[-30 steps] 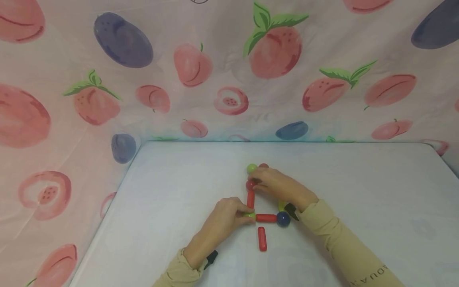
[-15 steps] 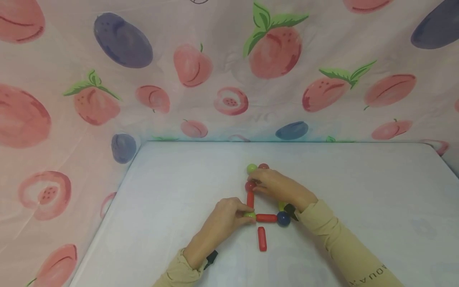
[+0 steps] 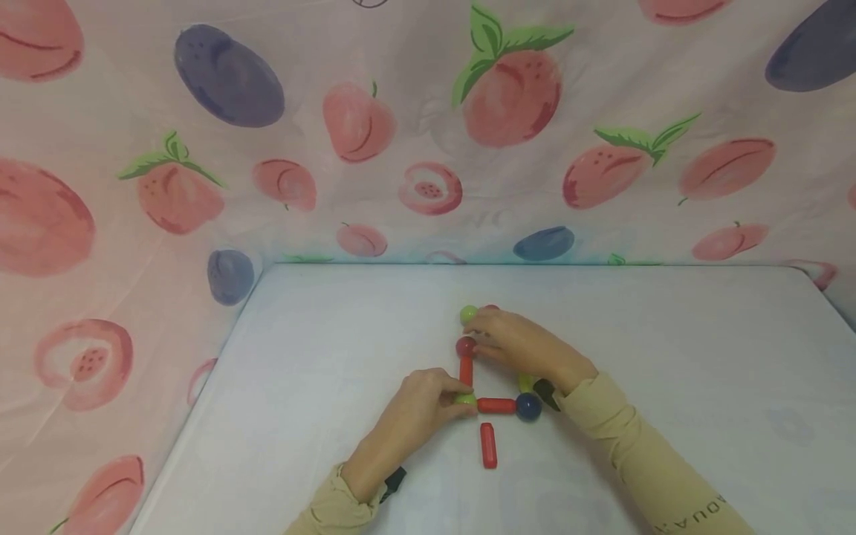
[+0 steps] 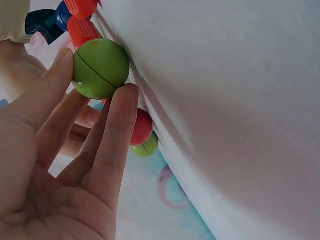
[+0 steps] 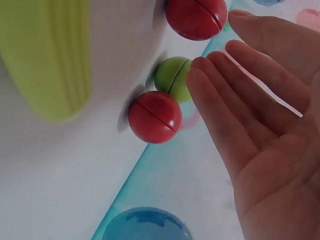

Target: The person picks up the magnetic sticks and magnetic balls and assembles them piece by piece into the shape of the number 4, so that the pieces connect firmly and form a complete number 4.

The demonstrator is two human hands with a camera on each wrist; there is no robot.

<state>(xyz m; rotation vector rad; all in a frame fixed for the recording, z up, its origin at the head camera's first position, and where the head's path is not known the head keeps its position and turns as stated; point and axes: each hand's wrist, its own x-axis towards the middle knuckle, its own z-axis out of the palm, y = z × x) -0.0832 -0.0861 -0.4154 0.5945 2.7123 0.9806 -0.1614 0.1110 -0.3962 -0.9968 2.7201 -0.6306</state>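
Note:
My left hand pinches a green ball between thumb and fingertips. From that ball one red rod runs away to a red ball, and another red rod runs right to a blue ball. My right hand is beside the far red ball, its thumb tip at the ball's edge and its fingers nearly straight in the right wrist view. Past those fingers lie a second green ball and a second red ball, side by side.
A loose red rod lies on the white table in front of the joined pieces. A yellow-green rod, partly behind the right wrist in the head view, meets the blue ball. Fruit-printed cloth hangs behind the table.
The far red ball and its rod have shifted slightly left. My right fingers have moved a little off that ball; the left hand has stayed nearly still.

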